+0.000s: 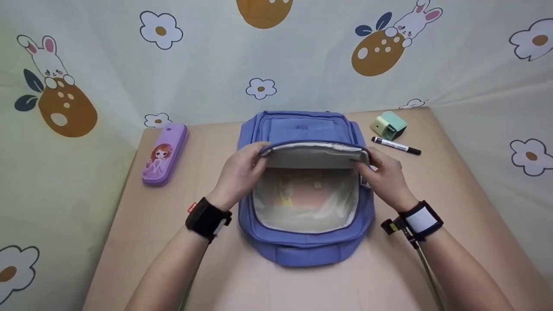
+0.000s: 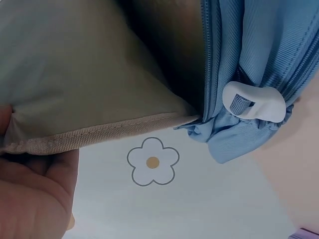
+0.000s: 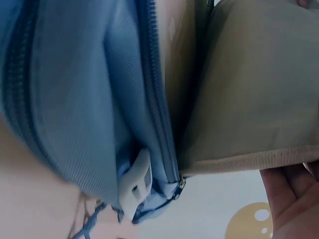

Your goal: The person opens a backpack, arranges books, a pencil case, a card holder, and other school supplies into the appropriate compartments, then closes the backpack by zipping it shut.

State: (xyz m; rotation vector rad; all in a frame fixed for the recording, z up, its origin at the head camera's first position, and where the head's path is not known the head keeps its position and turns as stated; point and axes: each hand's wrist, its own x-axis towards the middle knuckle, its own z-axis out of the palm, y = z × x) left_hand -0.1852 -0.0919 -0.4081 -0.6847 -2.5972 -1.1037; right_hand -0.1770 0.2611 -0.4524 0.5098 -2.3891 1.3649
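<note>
A blue backpack (image 1: 302,255) lies on the table with its main compartment unzipped. Its front flap (image 1: 311,160) is lifted, showing a pale lining. On the flap's left edge, my left hand (image 1: 242,172) pinches the fabric between thumb and fingers. My right hand (image 1: 389,177) grips the opposite edge the same way. Inside the compartment, something with pink and yellow print (image 1: 302,192) shows dimly; its kind cannot be told. Both wrist views show the lining's taped seam, with the left hand (image 2: 35,194) and the right hand (image 3: 294,199) curled over it.
Left of the backpack lies a purple pencil case (image 1: 166,155) with a doll picture. At the back right are a mint-green boxy pencil sharpener (image 1: 389,125) and a black-and-white marker (image 1: 396,145). A patterned curtain (image 1: 207,65) hangs behind the table (image 1: 147,242).
</note>
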